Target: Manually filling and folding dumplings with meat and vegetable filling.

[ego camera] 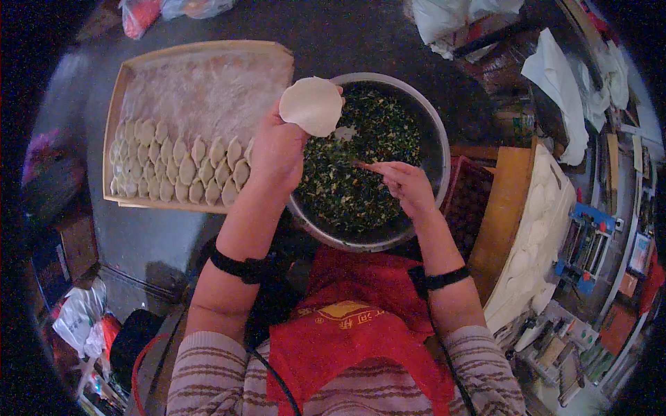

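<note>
A flat round dough wrapper rests on my left hand, above the left rim of a large metal bowl. Chopped green filling with pale bits fills much of the bowl. My right hand grips the handle of a small utensil, whose far end is at the filling; its tip is hard to make out. Left of the bowl, a floured wooden tray bears rows of folded dumplings along its near side; my left forearm hides its near right corner.
At the right, a wooden board adjoins a long pale surface with dough rounds. A dark red crate sits beside the bowl. Plastic bags lie at lower left, and a white bag is at the top. A red apron covers my front.
</note>
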`<control>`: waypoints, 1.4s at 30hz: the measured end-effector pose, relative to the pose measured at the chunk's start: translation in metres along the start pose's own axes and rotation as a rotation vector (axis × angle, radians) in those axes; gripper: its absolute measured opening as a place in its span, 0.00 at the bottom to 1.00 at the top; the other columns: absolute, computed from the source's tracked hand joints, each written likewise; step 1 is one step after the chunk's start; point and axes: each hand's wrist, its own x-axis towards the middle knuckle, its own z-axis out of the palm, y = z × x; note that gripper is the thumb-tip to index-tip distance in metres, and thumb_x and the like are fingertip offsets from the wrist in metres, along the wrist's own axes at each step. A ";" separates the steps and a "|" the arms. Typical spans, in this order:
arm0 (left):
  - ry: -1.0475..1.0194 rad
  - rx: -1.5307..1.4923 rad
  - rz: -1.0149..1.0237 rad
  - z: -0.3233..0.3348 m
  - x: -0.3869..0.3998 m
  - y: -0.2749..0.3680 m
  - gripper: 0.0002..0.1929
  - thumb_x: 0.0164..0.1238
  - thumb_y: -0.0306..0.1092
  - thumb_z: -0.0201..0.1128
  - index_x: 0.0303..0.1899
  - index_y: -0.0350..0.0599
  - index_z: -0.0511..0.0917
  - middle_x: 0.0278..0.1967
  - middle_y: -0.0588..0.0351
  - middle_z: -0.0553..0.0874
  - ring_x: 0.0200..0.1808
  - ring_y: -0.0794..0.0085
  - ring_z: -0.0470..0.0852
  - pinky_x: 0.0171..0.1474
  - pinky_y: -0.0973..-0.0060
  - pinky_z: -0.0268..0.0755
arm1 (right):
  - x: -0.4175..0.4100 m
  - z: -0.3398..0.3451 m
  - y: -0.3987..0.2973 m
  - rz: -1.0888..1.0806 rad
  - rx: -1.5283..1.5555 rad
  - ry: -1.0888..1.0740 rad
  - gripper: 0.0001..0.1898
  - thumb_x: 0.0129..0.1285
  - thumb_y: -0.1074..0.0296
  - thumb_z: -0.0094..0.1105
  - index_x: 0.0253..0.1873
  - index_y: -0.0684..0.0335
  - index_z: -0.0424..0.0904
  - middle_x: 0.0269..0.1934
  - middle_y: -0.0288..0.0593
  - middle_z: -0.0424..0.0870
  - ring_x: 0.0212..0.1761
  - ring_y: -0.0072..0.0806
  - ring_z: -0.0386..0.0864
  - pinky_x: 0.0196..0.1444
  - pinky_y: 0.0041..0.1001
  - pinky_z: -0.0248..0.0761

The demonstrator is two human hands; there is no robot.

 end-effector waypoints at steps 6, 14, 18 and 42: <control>0.086 0.207 0.002 -0.003 0.000 -0.024 0.19 0.53 0.15 0.54 0.49 0.35 0.75 0.45 0.53 0.83 0.46 0.71 0.81 0.50 0.76 0.72 | -0.047 -0.001 -0.033 -0.162 0.221 0.127 0.11 0.62 0.67 0.58 0.46 0.65 0.82 0.22 0.27 0.73 0.21 0.13 0.63 0.22 0.17 0.54; 0.007 0.588 0.048 0.023 -0.023 -0.049 0.23 0.46 0.19 0.66 0.49 0.38 0.76 0.41 0.58 0.83 0.43 0.76 0.80 0.48 0.78 0.72 | -0.072 0.039 -0.030 -0.968 -0.859 0.449 0.13 0.56 0.75 0.59 0.47 0.62 0.82 0.25 0.44 0.74 0.26 0.37 0.73 0.30 0.30 0.69; 0.026 0.777 0.145 0.010 -0.013 -0.040 0.23 0.46 0.19 0.67 0.49 0.38 0.76 0.42 0.57 0.83 0.44 0.77 0.80 0.49 0.79 0.71 | -0.087 0.037 -0.037 -0.882 -0.683 0.484 0.10 0.59 0.79 0.56 0.44 0.67 0.81 0.28 0.43 0.78 0.28 0.25 0.75 0.32 0.21 0.67; 0.059 0.357 -0.005 0.004 -0.007 -0.026 0.22 0.49 0.12 0.57 0.49 0.38 0.75 0.43 0.56 0.82 0.44 0.75 0.80 0.47 0.81 0.72 | -0.071 0.005 -0.047 -0.304 0.123 0.258 0.11 0.63 0.69 0.55 0.47 0.66 0.80 0.24 0.30 0.74 0.22 0.13 0.65 0.20 0.17 0.55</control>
